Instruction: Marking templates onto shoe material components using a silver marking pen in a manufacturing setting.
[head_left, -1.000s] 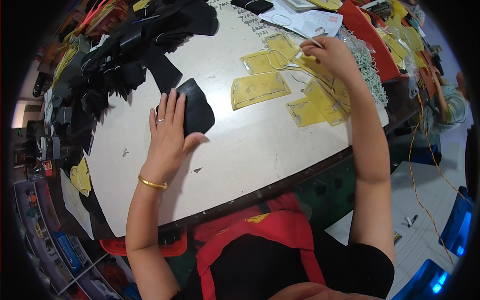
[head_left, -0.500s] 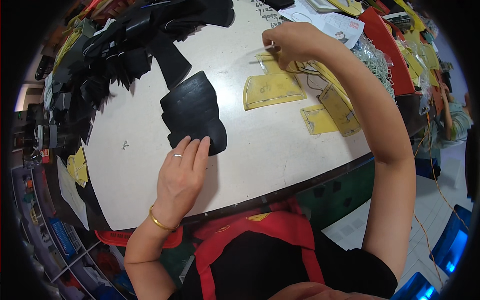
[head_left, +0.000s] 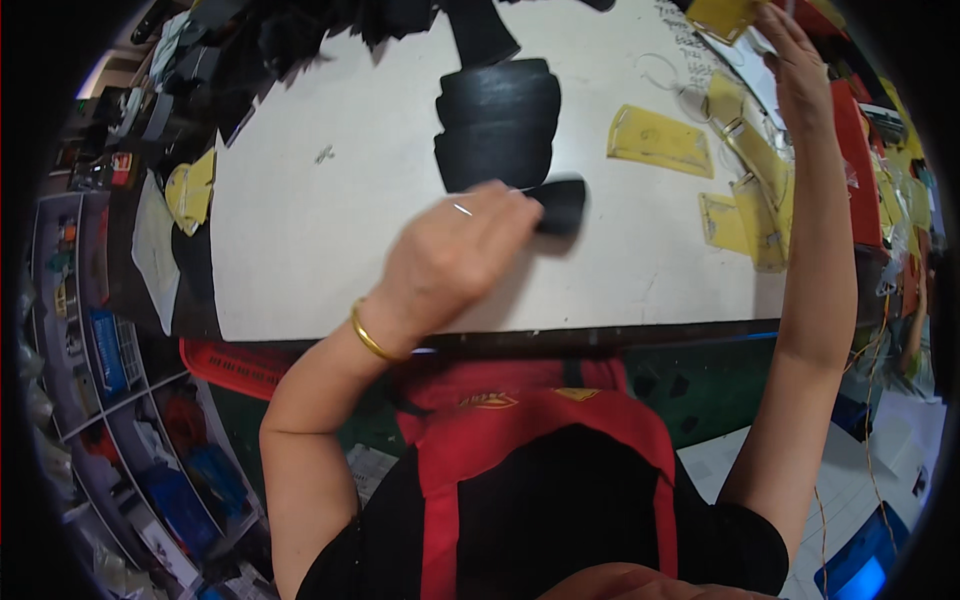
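Observation:
My left hand point(head_left: 465, 245) is closed on the edge of a small black sheet piece point(head_left: 563, 208), slightly lifted off the table and blurred. Just beyond it lies an overlapping stack of black pieces point(head_left: 500, 115), close to the fingers. At the far right my right hand point(head_left: 800, 75) reaches out, its fingers on a yellow template point(head_left: 722, 20). A thin pale stick shows by those fingers, too small to name. Other yellow templates with wire-like outlines lie nearer: a curved one point(head_left: 660, 140) and a group point(head_left: 760, 225) beside my right forearm.
The white table point(head_left: 340, 260) has a dark front edge. Heaped black pieces point(head_left: 370, 20) cover its far side. A red box point(head_left: 855, 150) stands at the right. Yellow pieces point(head_left: 190, 190) sit at the left edge, above shelves. A red basket point(head_left: 235, 365) is below the table edge.
My left hand has come off the black stack and now holds a black piece to its right. My right hand has moved farther right with a yellow template. The view has shifted.

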